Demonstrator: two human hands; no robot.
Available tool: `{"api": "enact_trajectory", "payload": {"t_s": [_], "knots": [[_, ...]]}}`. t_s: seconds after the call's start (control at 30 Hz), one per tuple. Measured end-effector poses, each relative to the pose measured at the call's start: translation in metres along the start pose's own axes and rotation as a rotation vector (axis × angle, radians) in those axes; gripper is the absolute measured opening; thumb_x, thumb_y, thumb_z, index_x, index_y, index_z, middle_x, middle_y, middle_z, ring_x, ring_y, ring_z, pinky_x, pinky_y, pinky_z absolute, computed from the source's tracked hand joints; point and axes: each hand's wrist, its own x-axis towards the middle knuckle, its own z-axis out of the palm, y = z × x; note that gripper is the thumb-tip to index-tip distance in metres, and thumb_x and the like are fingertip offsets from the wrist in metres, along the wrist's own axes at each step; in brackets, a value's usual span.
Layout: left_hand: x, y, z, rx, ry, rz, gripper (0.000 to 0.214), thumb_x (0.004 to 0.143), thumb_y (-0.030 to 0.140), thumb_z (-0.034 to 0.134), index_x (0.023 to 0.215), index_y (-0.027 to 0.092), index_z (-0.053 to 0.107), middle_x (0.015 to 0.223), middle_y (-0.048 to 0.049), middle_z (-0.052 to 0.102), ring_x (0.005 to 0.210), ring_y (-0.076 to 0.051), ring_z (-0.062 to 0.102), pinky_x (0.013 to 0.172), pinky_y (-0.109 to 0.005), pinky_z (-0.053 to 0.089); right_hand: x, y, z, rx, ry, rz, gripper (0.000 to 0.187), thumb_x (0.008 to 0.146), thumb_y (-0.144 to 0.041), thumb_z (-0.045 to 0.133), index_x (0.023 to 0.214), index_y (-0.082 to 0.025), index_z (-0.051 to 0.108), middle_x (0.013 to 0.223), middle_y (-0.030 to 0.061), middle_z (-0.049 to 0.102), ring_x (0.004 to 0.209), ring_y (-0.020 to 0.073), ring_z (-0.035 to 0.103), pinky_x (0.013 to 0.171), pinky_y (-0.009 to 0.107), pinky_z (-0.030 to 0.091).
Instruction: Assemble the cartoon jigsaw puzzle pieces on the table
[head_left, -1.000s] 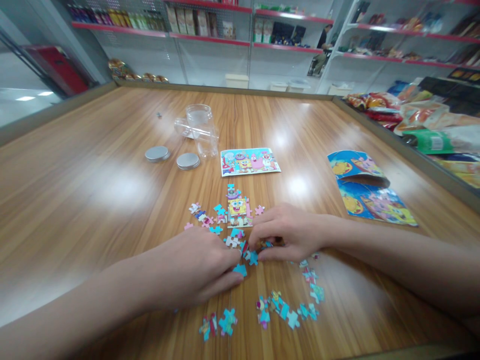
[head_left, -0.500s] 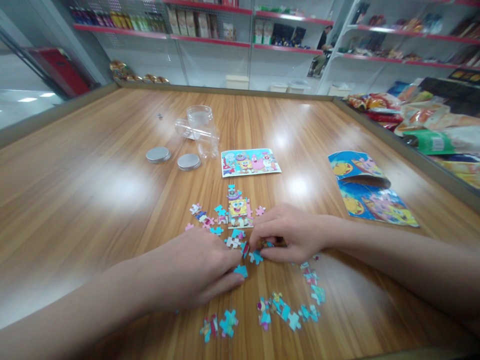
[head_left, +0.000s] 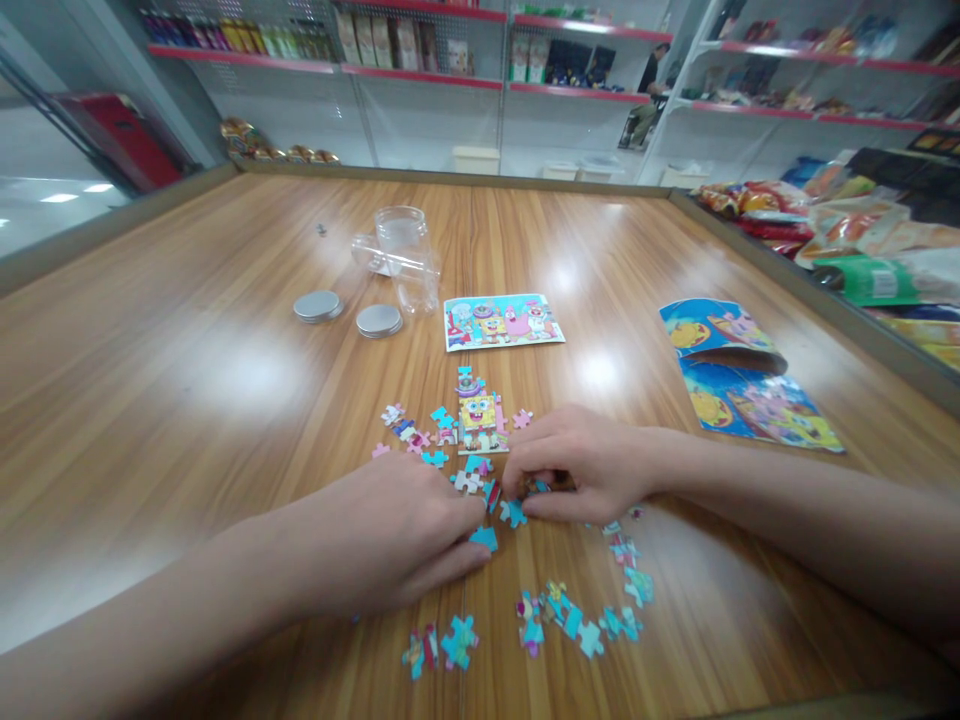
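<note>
Taking the gap between the hands as the clock's centre, the joined puzzle section (head_left: 478,413) lies at 12 o'clock, flat on the worktop (head_left: 187,240). It shows 1 yellow figure with a purple shape above. Beyond it, also at 12, the picture card (head_left: 504,325) shows several figures, so the joining looks like an early stage, with most still left. Unjoined pieces crowd the section's 6 and 9 o'clock sides; more pieces (head_left: 590,638) spread from 4 to 7 o'clock of the hands, some perhaps linked. The left hand (head_left: 394,530) is loosely curled, thumb by a blue piece (head_left: 484,538); the right hand (head_left: 577,465) is half-closed, thumb at another blue piece (head_left: 513,513). I cannot tell whether either grips anything.
</note>
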Motion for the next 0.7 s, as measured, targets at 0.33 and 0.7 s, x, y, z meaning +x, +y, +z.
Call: {"api": "enact_trajectory", "payload": {"t_s": [0.33,0.7], "knots": [[0.0003,-0.0014,0.0053,-0.001,0.088,0.046,0.024,0.103,0.031,0.051,0.083,0.02,0.059,0.069,-0.0007,0.067,0.057,-0.016,0.06,0.052,-0.031,0.033,-0.0004,-0.0008,-0.0018,0.011,-0.021,0.019,0.012,0.091,-0.023,0.062,0.101,-0.018,0.065,0.085,0.0005,0.067,0.077,0.0129,0.06,0.071,0.026,0.043],[-0.0007,0.0,0.0009,0.029,0.076,0.159,0.023,0.107,0.025,0.041,0.086,0.022,0.05,0.072,0.0018,0.063,0.058,-0.016,0.056,0.053,-0.035,0.029,-0.0008,0.0014,-0.0011,0.025,-0.011,0.019,0.013,0.091,-0.024,0.064,0.102,-0.018,0.065,0.08,-0.0014,0.063,0.074,0.012,0.058,0.069,0.024,0.042]]}}
